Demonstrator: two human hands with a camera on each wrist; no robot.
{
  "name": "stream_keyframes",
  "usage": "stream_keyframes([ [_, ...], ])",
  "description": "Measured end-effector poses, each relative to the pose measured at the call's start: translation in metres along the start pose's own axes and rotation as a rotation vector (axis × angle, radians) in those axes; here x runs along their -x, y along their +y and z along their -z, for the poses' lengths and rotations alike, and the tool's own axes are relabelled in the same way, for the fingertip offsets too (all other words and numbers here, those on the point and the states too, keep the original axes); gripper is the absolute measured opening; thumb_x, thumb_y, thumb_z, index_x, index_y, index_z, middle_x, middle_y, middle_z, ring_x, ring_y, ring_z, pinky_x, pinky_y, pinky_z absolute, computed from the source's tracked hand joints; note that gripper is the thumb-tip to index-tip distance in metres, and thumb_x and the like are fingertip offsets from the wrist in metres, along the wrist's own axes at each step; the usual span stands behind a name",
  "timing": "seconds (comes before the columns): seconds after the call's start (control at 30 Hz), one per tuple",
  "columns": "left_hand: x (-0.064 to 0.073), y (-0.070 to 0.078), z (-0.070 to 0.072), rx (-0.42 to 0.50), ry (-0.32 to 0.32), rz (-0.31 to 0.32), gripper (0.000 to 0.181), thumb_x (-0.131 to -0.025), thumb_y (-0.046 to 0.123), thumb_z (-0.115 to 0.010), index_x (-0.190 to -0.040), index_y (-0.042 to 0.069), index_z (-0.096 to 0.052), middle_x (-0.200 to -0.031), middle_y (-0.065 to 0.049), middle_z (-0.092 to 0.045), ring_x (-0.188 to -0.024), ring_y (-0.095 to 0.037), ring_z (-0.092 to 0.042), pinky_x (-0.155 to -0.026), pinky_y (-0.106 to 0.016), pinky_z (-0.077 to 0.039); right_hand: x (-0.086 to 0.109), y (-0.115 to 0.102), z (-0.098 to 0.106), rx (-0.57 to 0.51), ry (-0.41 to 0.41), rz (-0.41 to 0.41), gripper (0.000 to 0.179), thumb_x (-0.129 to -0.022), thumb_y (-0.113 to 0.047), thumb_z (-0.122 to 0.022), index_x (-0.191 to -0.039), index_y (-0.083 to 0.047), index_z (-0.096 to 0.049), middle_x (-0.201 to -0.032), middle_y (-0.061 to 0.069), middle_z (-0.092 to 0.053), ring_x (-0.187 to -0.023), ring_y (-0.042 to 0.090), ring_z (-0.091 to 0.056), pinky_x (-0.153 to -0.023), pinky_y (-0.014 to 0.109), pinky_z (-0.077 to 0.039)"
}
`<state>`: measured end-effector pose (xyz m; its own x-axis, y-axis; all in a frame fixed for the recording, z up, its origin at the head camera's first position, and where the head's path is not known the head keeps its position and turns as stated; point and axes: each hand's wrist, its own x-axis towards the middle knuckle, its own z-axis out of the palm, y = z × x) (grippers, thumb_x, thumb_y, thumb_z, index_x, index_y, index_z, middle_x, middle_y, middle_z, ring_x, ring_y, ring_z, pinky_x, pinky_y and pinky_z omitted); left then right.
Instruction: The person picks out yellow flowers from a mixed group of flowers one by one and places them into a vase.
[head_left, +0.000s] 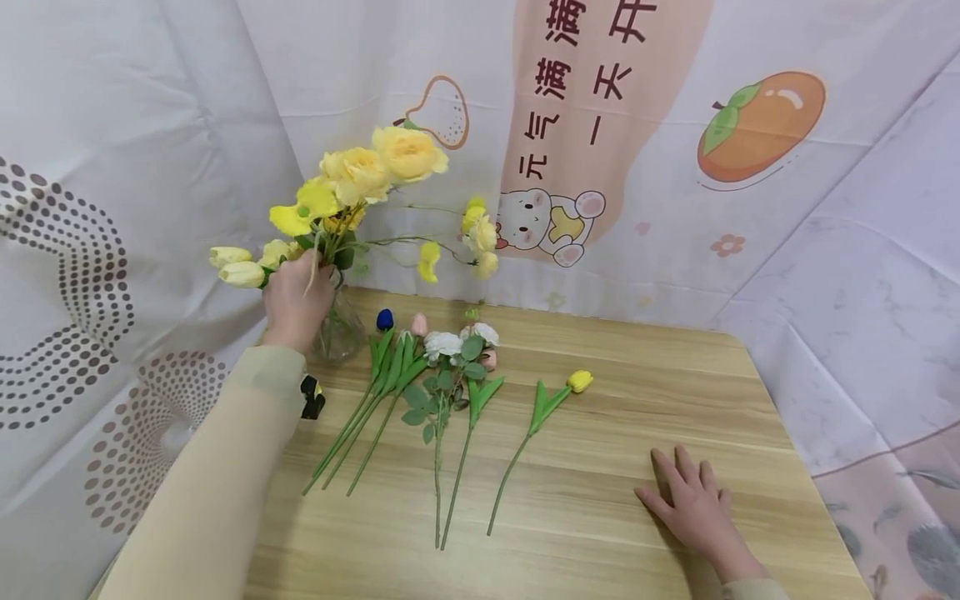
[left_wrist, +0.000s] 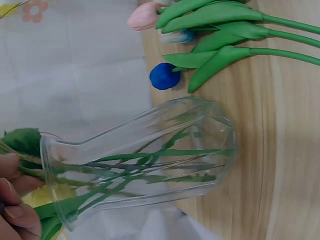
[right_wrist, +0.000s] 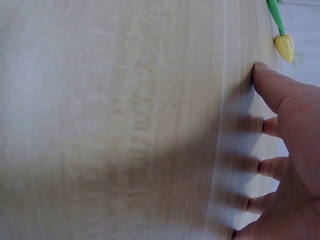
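My left hand (head_left: 298, 300) grips the stems of a bunch of yellow artificial flowers (head_left: 356, 177) just above the mouth of a clear glass vase (head_left: 341, 337). In the left wrist view, several green stems (left_wrist: 150, 156) run down inside the glass, and the fingers (left_wrist: 15, 212) close round them beside the rim. Pale yellow tulips (head_left: 242, 274) lean out to the left of the bunch. Over on the right side of the table, my right hand (head_left: 692, 507) rests with fingers spread, holding nothing. The right wrist view shows its thumb (right_wrist: 275, 87) and fingertips touching the wood.
Several artificial flowers lie across the table (head_left: 600, 467): a blue tulip (head_left: 385, 319), a pink tulip (head_left: 419, 325), white blooms (head_left: 444, 345) and a yellow tulip (head_left: 580, 382). A small black-and-yellow thing (head_left: 312, 398) is by the left forearm. Printed cloth (head_left: 637, 250) hangs behind the table.
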<state>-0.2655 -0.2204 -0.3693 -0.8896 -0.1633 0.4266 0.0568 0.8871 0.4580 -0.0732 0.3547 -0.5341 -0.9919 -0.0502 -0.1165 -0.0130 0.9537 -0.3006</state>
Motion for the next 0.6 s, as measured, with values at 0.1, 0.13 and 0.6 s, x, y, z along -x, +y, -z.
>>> stream_keyframes([
  [0.1,-0.006,0.003,0.004,-0.018,-0.104,0.100,0.022,-0.104,0.018,-0.052,-0.103,0.000,-0.065,-0.095,-0.030,-0.070,-0.071,-0.048,-0.067,-0.056,-0.058,-0.051,0.001,-0.001,0.002,-0.001,0.003,0.000,0.075,-0.099,-0.055,-0.060,-0.152,-0.006,-0.040,-0.157,0.038,-0.022,-0.135,0.074,-0.018,-0.092,0.091,-0.018],
  [0.13,-0.007,0.003,0.004,-0.018,-0.127,0.123,0.023,-0.104,0.019,-0.050,-0.104,0.001,-0.066,-0.098,-0.030,-0.070,-0.074,-0.048,-0.067,-0.057,-0.058,-0.051,0.001,-0.001,0.002,-0.001,0.005,0.001,0.075,-0.099,-0.055,-0.060,-0.152,-0.006,-0.040,-0.157,0.038,-0.022,-0.135,0.074,-0.018,-0.092,0.091,-0.018],
  [0.6,-0.014,0.005,0.010,-0.084,-0.371,0.235,0.033,-0.103,0.023,-0.041,-0.093,-0.002,-0.060,-0.100,-0.034,-0.063,-0.088,-0.053,-0.064,-0.064,-0.060,-0.053,0.003,-0.001,0.002,-0.010,0.019,0.004,0.075,-0.099,-0.054,-0.060,-0.152,-0.006,-0.040,-0.157,0.039,-0.022,-0.135,0.075,-0.016,-0.093,0.092,-0.016],
])
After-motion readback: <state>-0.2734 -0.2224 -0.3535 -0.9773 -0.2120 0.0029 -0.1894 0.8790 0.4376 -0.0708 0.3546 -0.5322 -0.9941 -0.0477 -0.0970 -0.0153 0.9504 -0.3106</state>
